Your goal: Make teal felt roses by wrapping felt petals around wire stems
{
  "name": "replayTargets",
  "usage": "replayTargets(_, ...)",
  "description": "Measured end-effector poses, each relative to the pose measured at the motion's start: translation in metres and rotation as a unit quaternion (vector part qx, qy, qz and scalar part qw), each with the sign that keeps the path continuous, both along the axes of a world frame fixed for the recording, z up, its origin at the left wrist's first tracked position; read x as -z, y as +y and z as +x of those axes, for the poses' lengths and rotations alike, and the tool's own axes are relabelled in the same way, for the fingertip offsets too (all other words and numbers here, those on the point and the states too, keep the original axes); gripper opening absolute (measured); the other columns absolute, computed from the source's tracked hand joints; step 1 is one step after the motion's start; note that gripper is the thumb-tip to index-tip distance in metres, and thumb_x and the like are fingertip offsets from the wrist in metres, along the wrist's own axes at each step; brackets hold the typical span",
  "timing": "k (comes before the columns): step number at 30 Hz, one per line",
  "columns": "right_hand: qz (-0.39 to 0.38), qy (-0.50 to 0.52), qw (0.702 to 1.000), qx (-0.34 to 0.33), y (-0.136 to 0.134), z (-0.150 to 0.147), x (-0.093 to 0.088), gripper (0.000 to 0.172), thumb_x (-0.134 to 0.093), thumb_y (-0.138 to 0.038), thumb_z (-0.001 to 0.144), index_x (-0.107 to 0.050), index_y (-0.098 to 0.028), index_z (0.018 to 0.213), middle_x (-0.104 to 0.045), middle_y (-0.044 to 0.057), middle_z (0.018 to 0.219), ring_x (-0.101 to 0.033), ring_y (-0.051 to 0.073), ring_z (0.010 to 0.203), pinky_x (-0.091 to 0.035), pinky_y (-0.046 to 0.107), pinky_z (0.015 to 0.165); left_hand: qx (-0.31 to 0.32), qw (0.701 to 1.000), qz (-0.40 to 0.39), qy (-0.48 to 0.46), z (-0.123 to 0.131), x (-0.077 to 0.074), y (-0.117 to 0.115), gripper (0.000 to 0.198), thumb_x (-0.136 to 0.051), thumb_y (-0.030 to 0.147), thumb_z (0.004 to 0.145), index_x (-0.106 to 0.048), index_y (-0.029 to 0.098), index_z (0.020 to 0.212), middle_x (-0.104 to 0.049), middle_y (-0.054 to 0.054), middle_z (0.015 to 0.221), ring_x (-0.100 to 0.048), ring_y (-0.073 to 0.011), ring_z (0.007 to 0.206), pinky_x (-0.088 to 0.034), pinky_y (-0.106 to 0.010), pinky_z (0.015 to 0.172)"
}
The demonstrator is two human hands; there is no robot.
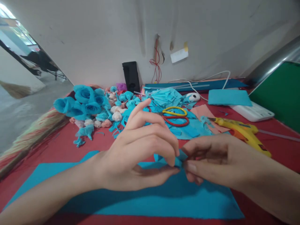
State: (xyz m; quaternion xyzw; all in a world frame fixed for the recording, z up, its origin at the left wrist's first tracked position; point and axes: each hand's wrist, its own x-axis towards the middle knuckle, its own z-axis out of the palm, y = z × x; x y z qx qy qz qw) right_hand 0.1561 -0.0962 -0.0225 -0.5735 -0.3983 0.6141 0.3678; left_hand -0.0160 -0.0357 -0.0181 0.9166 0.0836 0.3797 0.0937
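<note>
Between my two hands is a small piece of blue crepe paper (182, 153), partly hidden by the fingers. My left hand (145, 150) pinches its left side between thumb and forefinger, the other fingers raised and curved. From the right, my right hand (211, 159) grips the other side with thumb and fingertips. Both hands are above a wide blue paper sheet (150, 203) lying on the red table cover. Just beyond them lie scissors (175, 121) with one yellow and one red handle, on blue paper pieces.
Blue paper roses (84, 100) cluster at the left, beside small pink and white rolled flowers (117, 116). Cut blue strips (167, 98) pile up behind the scissors. A yellow glue gun (246, 131) lies at right. A black phone (131, 76) leans on the wall.
</note>
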Motion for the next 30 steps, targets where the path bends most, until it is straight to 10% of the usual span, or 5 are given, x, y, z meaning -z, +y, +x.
replayTargets(15,0.029,0.137,0.99,-0.032,0.005,0.008,0.006,0.012,-0.077,-0.027,0.059,-0.066,-0.022,0.059,-0.062,-0.003,0.048,-0.055,0.009,0.042,-0.049,0.016,0.042,-0.032,0.974,-0.218,-0.052,-0.002,0.016,-0.008,0.049,-0.061,0.019,0.075,-0.04,0.019,0.12,-0.047,-0.004,0.119,-0.041,-0.016,0.114,-0.03,-0.024,0.103)
replayTargets(21,0.062,0.135,0.988,-0.03,0.001,0.005,0.003,0.012,-0.072,-0.028,0.068,-0.066,-0.023,0.058,-0.063,-0.001,0.054,-0.058,0.011,0.05,-0.052,0.019,0.049,-0.01,0.933,-0.36,0.024,0.007,0.01,-0.01,0.011,-0.051,0.016,0.082,-0.061,0.012,0.083,-0.063,-0.007,0.093,-0.055,-0.0173,0.097,-0.039,-0.03,0.095)
replayTargets(30,0.088,0.161,0.983,-0.029,0.004,0.004,0.013,0.005,-0.074,-0.026,0.067,-0.07,-0.025,0.064,-0.066,-0.002,0.059,-0.061,0.01,0.053,-0.053,0.018,0.053,0.048,0.908,-0.416,0.02,0.007,0.018,-0.013,0.023,-0.04,0.018,0.089,-0.058,0.015,0.075,-0.062,0.0,0.074,-0.056,-0.015,0.092,-0.03,-0.034,0.102)
